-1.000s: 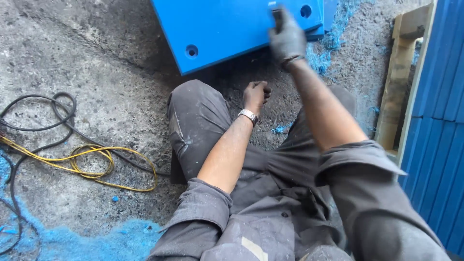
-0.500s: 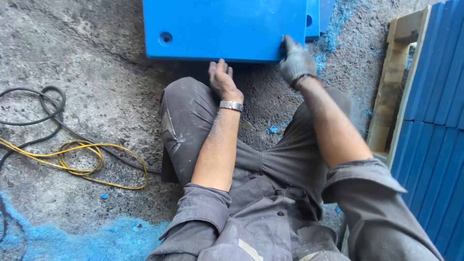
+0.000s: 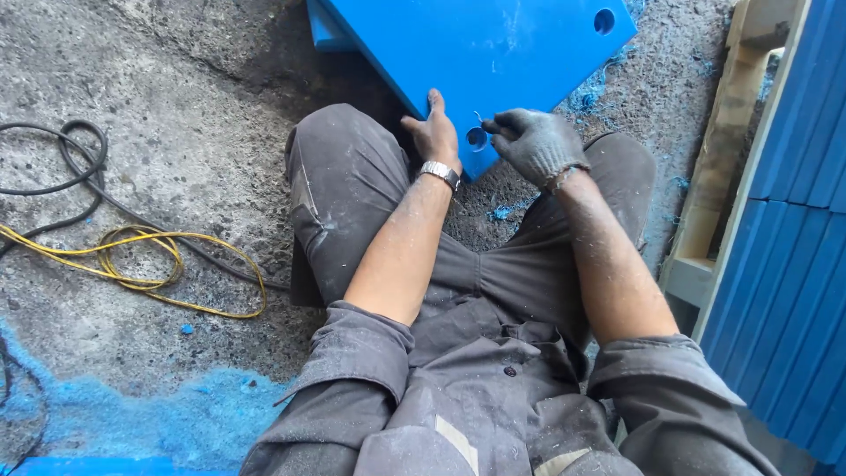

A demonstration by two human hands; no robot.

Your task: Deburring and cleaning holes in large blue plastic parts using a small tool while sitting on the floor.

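I'm sitting on rough grey concrete [image 3: 176, 176] dusted with blue shavings [image 3: 176, 414], knees up. The panel [image 3: 493, 53] has turned since a moment ago: half a second back its long edge lay square across my shins, and now a corner points at me at twelve o'clock, so the corner hole [image 3: 477, 137] sits right between my hands. My bare left hand [image 3: 436, 132] lies flat and open on that corner, pinning it. My gloved right hand [image 3: 533, 145] is at the hole, fingers curled; whether they pinch anything I can't tell. The panel looks smooth, bright blue, another hole [image 3: 604, 20] at its far corner. Cables [image 3: 132, 264] coil at nine o'clock.
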